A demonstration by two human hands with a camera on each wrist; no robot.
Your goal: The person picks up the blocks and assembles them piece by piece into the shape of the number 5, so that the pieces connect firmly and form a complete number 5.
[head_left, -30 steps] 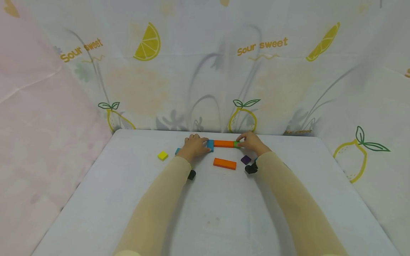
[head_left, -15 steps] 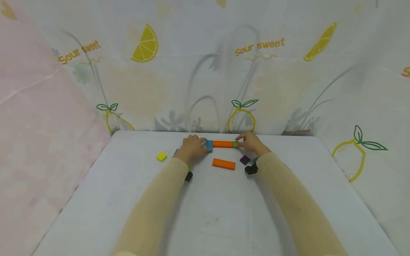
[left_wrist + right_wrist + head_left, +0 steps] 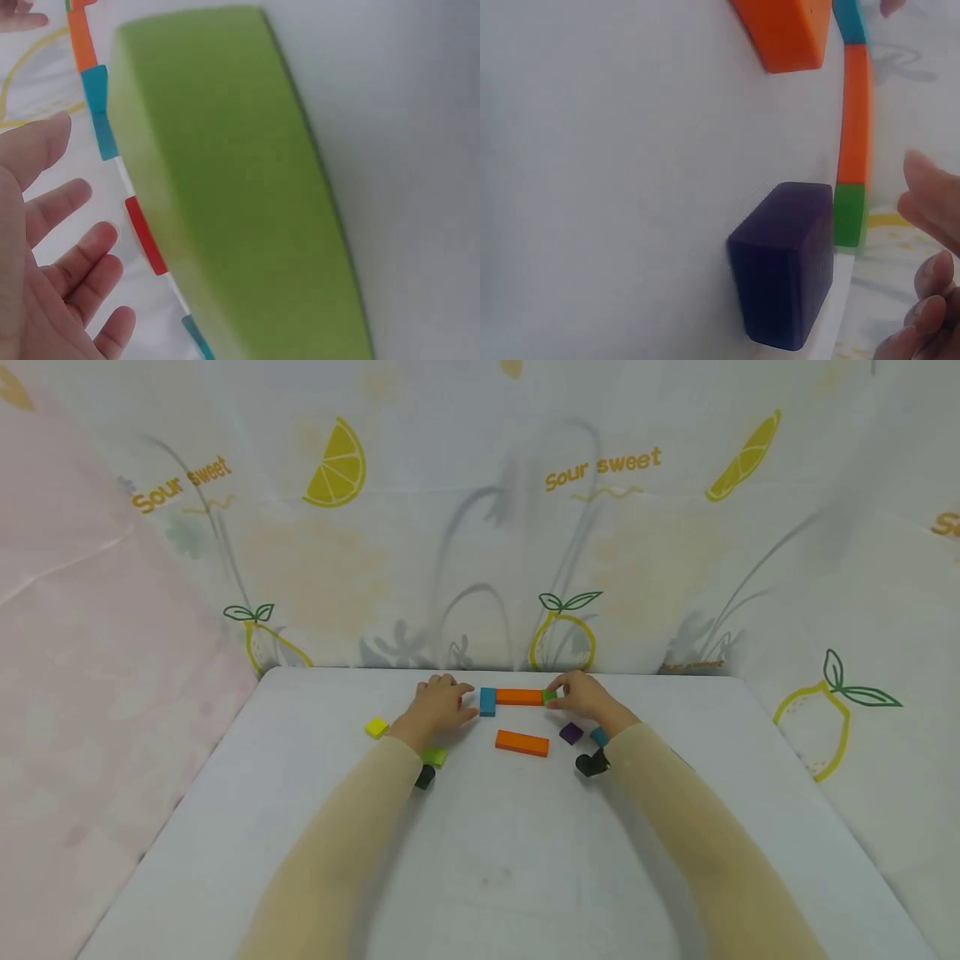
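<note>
On the white table, a blue block (image 3: 487, 702), a long orange block (image 3: 519, 697) and a green block (image 3: 550, 696) form a row near the back edge. My left hand (image 3: 438, 706) is just left of the blue block, its fingers apart and holding nothing. At the row's other end, my right hand (image 3: 585, 696) has its thumb and forefinger around the green block in the head view. The right wrist view shows a gap between its fingertips (image 3: 919, 169) and that green block (image 3: 849, 215). A second orange block (image 3: 522, 742) lies in front of the row.
A yellow block (image 3: 377, 727) lies left. Lime (image 3: 435, 757) and black (image 3: 425, 777) blocks sit by the left sleeve. Purple (image 3: 572, 732), blue (image 3: 599, 737) and black (image 3: 591, 765) pieces lie by the right forearm. A red block (image 3: 146, 236) shows in the left wrist view.
My left hand has let go of the blue block and drawn back left, uncovering more of the lime block. My right hand stays at the green block; the head view has shifted slightly.
</note>
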